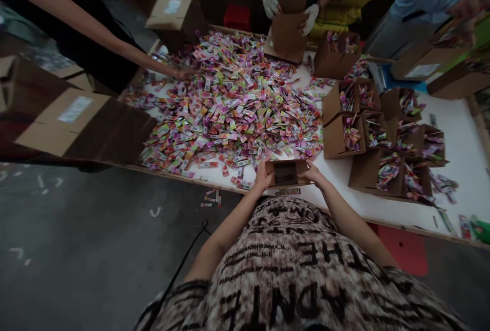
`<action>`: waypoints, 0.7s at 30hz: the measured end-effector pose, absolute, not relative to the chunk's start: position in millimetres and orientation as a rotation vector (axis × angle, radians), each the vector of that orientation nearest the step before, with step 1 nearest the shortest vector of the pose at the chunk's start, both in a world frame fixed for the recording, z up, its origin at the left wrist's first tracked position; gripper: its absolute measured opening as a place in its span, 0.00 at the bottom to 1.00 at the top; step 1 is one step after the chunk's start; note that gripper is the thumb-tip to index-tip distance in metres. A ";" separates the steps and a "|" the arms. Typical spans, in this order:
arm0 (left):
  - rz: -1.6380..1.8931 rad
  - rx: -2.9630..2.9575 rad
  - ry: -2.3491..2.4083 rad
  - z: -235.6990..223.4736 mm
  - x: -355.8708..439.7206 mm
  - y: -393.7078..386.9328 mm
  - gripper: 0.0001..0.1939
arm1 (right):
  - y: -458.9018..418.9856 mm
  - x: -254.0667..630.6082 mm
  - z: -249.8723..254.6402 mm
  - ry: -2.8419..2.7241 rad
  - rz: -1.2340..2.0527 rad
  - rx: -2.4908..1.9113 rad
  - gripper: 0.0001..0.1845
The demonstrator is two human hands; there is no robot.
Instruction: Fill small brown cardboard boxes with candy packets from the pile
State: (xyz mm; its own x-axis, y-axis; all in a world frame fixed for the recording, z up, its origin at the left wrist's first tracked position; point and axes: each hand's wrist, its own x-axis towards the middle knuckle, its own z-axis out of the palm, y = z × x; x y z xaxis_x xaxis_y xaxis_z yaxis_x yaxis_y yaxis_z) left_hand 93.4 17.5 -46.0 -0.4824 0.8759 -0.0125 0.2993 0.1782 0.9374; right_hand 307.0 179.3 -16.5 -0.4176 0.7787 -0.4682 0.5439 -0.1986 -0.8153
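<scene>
A small brown cardboard box (287, 173) is held between my two hands at the table's near edge, its open top facing me. My left hand (263, 176) grips its left side, and my right hand (313, 172) has hold of the right side. The inside looks dark, and I see nothing in it. Just beyond the box spreads a big heap of small colourful wrapped packets (237, 111). A few loose packets (242, 183) lie by my left hand.
Filled cardboard boxes (344, 137) stand in rows to the right on the white table (455, 116). Large cartons (76, 116) flank the heap on the left. A co-worker's arm (153, 65) reaches into it; gloved hands (272, 1) opposite hold another box. A red stool (403, 249) is below.
</scene>
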 end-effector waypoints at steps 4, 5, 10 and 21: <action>1.326 1.065 1.930 -54.8 96.8 22.5 0.29 | 185.3 304.9 -12.1 -2.045 1.400 -1.360 0.46; 1.333 1.064 1.925 -55.8 97.6 21.9 0.28 | 183.3 310.2 -7.5 -2.132 1.311 -1.245 0.47; 1.354 1.126 1.857 -53.6 98.7 14.2 0.23 | 165.0 354.3 9.6 -2.583 1.200 -0.787 0.47; 0.551 1.821 1.844 16.4 101.5 17.3 0.10 | 139.6 314.2 -5.4 -2.652 0.715 -0.819 0.20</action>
State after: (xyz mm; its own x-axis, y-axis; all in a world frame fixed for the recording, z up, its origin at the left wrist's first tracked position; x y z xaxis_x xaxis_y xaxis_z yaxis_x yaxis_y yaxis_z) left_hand 101.5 17.3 16.4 0.0074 0.9982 -0.0600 0.8014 0.0300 0.5974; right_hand 314.2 139.6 -5.4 -0.8020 0.5868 0.1113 0.4513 0.7175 -0.5305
